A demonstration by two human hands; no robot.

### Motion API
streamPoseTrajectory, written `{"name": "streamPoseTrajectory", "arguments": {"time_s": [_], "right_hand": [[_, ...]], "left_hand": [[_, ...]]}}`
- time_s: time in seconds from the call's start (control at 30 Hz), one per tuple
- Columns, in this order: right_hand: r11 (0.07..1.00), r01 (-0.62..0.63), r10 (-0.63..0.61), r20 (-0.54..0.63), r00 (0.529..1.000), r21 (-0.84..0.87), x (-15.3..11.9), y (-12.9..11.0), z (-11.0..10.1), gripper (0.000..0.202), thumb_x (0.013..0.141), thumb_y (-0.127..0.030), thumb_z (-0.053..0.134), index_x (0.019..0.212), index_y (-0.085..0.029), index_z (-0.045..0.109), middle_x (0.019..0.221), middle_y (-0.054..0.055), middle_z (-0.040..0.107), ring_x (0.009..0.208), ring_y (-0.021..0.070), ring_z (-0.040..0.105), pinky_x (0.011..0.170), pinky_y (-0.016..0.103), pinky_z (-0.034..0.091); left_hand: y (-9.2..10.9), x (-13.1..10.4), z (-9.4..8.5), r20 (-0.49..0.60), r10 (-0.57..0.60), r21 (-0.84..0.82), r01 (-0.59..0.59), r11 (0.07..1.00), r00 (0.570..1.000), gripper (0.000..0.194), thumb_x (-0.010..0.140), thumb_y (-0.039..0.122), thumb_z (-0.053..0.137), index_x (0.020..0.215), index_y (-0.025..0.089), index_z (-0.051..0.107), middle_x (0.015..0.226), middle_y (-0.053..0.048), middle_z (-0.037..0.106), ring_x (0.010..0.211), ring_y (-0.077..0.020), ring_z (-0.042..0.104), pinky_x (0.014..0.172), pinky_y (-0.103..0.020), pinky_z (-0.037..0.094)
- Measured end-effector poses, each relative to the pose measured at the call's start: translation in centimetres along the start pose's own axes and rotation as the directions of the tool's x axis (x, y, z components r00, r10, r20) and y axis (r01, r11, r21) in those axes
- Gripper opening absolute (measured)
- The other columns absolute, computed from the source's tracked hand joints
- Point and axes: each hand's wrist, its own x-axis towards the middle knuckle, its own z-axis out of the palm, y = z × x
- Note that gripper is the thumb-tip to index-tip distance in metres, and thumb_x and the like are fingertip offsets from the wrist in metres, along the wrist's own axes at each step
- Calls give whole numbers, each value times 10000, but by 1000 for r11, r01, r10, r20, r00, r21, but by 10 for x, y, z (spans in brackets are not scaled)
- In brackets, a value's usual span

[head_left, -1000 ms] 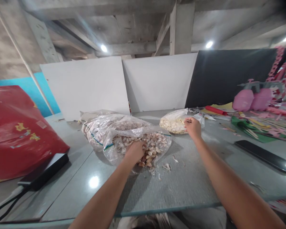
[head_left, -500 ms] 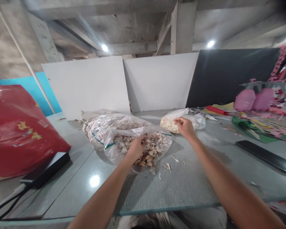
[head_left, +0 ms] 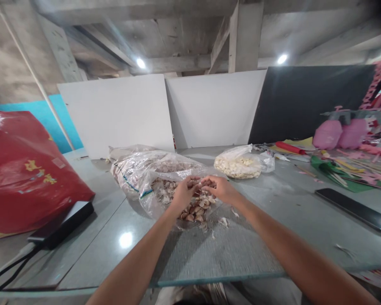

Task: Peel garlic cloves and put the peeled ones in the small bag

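Note:
An open clear plastic bag [head_left: 149,205] lies on the table, with unpeeled garlic cloves [head_left: 195,209] and loose skins inside it. Over the cloves, my left hand [head_left: 186,192] has its fingers closed in a pinch; what they hold is too small to make out. My right hand [head_left: 220,189] meets it from the right, fingertips together and close to the left ones, their content also hidden. Behind my right hand sits a clear bag of pale peeled cloves [head_left: 238,166].
A big red bag [head_left: 31,173] and a black power bank [head_left: 62,226] with cables stand at the left. On the right lie a black phone [head_left: 352,209], green paper [head_left: 327,169] and sticks, near pink spray bottles [head_left: 327,133]. Skin scraps [head_left: 224,221] dot the table [head_left: 228,254].
My right hand has moved left and nearer, from the bag of peeled cloves to beside my left hand. My left hand has stayed over the open bag.

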Motion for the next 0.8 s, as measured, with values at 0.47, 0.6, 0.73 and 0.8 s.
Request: {"name": "streamPoseTrajectory", "arguments": {"time_s": [0.47,0.6,0.73,0.8], "right_hand": [[998,-8,3,-77,997,-60,-1,2,-2,250,808,-384,489,814,-163,607,588,-22,579,486,82,505,481,185,373],[994,27,-34,-70,997,-102,-1,0,-1,238,815,-355,485,898,-176,618,681,-6,607,564,94,519,527,194,373],[994,63,-72,-99,992,-93,2,2,1,202,777,-330,550,907,-190,615,831,21,628,689,116,550,612,213,402],[991,96,-104,-80,991,-94,3,2,1,173,748,-292,587,885,-189,612,879,26,621,751,128,551,655,222,406]], "left_hand": [[-5,0,7,34,-106,-216,111,970,994,430,550,284,748,928,137,605,725,1,660,669,-132,628,705,-295,513],[-8,-1,6,58,-6,-51,9,999,998,376,662,257,653,1006,143,554,782,-33,658,665,-138,621,652,-286,511],[-6,-6,3,72,129,330,-145,933,989,312,730,212,564,1034,150,534,768,-38,652,650,-141,606,619,-254,472],[-3,-9,2,113,163,479,-197,855,980,302,749,198,535,1048,161,512,754,-33,652,646,-145,600,626,-254,452]]}}
